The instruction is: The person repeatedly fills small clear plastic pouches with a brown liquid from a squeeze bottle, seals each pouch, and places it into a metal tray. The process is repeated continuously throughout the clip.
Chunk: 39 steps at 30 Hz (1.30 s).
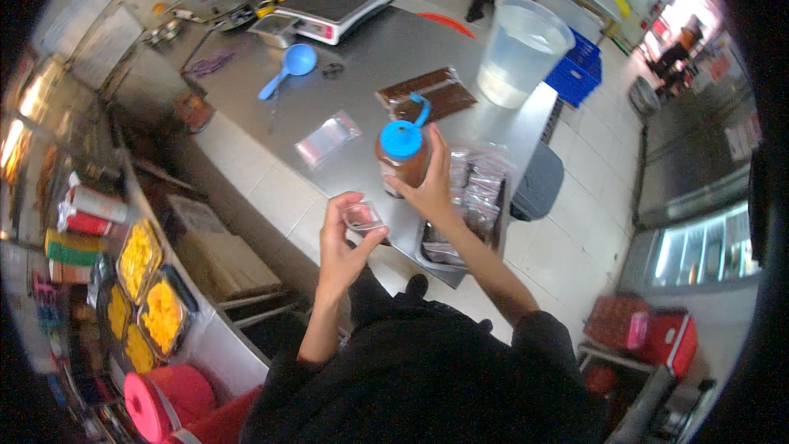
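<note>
My left hand (346, 253) holds a small clear plastic cup (363, 218) between thumb and fingers, just off the front edge of a steel table (351, 89). The cup looks tilted and see-through. My right hand (434, 188) grips a squat bottle (389, 163) of reddish-brown contents around its right side. On top of the bottle is a blue lid (402, 139) with a bent blue piece standing up behind it. Beneath my right forearm, a metal tray (425, 253) holds several small resealable bags (484, 188) with dark contents. A flat brown packet (431, 92) lies behind the bottle.
Clear bags (327, 139), a blue scoop (299, 61) and a scale (336, 3) lie on the table. A translucent bucket (524, 49) stands by its right edge. A grey bin (539, 182) and blue crate (573, 71) are beyond. Trays of yellow food (161, 314) are left.
</note>
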Motion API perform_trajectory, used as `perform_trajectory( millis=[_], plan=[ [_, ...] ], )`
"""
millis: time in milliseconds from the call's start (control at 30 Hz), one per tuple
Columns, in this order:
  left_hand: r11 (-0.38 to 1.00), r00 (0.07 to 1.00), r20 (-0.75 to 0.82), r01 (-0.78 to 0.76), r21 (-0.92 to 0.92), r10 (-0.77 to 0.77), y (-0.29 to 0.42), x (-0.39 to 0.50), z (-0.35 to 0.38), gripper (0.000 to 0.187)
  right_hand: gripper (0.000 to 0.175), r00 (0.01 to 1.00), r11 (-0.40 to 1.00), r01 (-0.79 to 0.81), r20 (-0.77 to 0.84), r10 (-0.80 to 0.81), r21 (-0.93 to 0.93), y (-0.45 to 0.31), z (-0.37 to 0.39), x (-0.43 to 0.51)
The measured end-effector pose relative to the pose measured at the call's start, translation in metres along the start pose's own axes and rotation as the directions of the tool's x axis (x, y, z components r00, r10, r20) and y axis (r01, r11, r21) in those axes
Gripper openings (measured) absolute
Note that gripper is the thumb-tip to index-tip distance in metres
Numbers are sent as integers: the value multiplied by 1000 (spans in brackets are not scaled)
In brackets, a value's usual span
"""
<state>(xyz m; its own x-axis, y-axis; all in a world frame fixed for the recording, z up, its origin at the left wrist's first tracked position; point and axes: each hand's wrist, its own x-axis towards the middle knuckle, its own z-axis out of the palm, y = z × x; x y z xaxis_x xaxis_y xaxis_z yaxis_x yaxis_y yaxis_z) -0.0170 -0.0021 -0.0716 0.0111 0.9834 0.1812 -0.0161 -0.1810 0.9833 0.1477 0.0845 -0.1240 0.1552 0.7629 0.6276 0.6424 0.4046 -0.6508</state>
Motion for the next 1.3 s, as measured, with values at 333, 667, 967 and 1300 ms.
perform_trajectory(
  millis=[333, 667, 967, 1300],
  plan=[
    [922, 908, 398, -259, 289, 131, 32, -4, 22, 30, 11, 869, 940, -241, 485, 97, 243, -75, -131, -20],
    [902, 843, 484, -374, 214, 235, 45, -3, 26, 7, 7, 911, 959, -102, 413, -16, 263, -82, -166, -21],
    [889, 763, 548, -452, 75, 342, 51, 1, 34, 6, 8, 924, 927, -63, 372, -85, 369, -89, -167, -20],
    [779, 635, 654, -617, 107, 412, 60, 2, 24, 13, 14, 948, 984, 81, 294, -125, 158, -100, -162, -34]
  ],
)
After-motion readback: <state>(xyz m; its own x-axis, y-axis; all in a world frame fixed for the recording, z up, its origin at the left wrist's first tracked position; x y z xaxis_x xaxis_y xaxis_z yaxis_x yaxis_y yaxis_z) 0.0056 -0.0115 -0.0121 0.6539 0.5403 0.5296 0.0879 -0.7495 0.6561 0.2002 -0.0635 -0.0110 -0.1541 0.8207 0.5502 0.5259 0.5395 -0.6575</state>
